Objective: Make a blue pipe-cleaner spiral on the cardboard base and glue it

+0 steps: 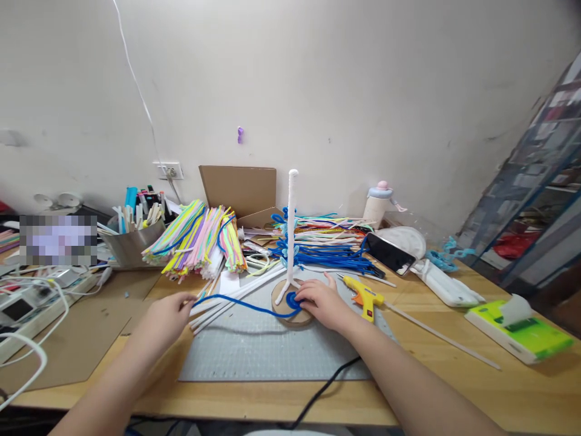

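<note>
A blue pipe cleaner stretches between my two hands, and its right end is coiled into a flat spiral. My left hand pinches the free end, above the left side of the cutting mat. The fingers of my right hand press on the coil, which lies on a round cardboard base. From that base rises an upright white post, wrapped in white fuzzy stem, with splayed feet at its bottom. Blue looped pieces show beside the post.
A yellow glue gun lies right of my right hand, its black cable crossing the mat's front edge. Behind are bundles of coloured pipe cleaners, a phone and a bottle. A green tissue pack lies right; power strips sit left.
</note>
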A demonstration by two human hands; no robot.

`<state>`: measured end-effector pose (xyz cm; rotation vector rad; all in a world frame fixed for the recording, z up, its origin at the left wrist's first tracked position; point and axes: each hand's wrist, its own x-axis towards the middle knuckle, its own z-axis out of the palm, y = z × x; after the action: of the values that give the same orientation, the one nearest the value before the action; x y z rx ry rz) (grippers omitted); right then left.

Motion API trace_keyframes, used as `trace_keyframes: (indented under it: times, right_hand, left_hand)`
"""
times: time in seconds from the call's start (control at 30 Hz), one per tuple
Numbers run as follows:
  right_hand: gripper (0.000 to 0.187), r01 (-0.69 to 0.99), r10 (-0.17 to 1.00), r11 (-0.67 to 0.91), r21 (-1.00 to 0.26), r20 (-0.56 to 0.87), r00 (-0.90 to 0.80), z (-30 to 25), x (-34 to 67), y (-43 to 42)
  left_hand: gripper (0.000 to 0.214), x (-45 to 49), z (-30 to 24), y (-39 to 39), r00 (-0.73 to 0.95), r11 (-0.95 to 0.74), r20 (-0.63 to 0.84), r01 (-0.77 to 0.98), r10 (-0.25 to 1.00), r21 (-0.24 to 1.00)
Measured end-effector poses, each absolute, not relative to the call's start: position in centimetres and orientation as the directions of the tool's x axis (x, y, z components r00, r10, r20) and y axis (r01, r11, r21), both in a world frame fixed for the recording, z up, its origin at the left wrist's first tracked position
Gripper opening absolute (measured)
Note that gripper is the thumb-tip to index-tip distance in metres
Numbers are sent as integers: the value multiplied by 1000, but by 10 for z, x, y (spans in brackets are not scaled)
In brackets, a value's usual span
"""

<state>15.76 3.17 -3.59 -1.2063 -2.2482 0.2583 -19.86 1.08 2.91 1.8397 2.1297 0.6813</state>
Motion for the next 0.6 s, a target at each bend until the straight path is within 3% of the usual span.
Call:
trace_keyframes:
  times: [0.07,0.17,0.23,0.27,0.3,0.33,0.37,0.4,0.47,0.53,0.6]
  right_hand:
    - [20,703,814,573,-421,388,-431,-36,158,31]
    - [19,698,811,578,-423,389,-436,-37,157,31]
    - [18,691,806,585,-424,396,-440,-37,157,32]
    - [18,690,805,587,-424,399,-439,-38,157,32]
    - [18,691,806,585,-424,401,-436,-38,157,32]
    - [19,693,808,582,-425,401,-433,-38,157,32]
    - [19,696,810,579,-425,399,-429,-38,157,33]
    - [20,698,812,576,-426,397,-427,-38,157,33]
    - [21,699,815,572,-429,393,-425,-38,158,33]
    - [21,697,812,576,-427,393,-431,-38,158,33]
    - [20,697,809,581,-420,395,-435,-38,158,33]
  left_hand:
    - [17,-177,28,25,-266,42,246,755,932,654]
    - [20,-131,20,16,-310,-13,328,709,893,705]
    - [19,-96,10,-10,-269,-142,368,604,890,784]
    - [18,-80,4,-27,-196,-209,337,481,921,851]
    - [19,-65,-2,-43,-56,-185,213,310,975,932]
    - [21,-52,-7,-57,138,-29,10,137,990,990]
    - [24,-43,-11,-69,304,228,-221,10,927,974]
    - [27,-36,-14,-78,431,476,-402,-73,808,877]
    - [30,-31,-16,-86,527,751,-569,-235,632,616]
    - [27,-31,-15,-85,492,780,-605,-410,626,473]
    - [20,-32,-15,-80,373,688,-598,-552,709,471]
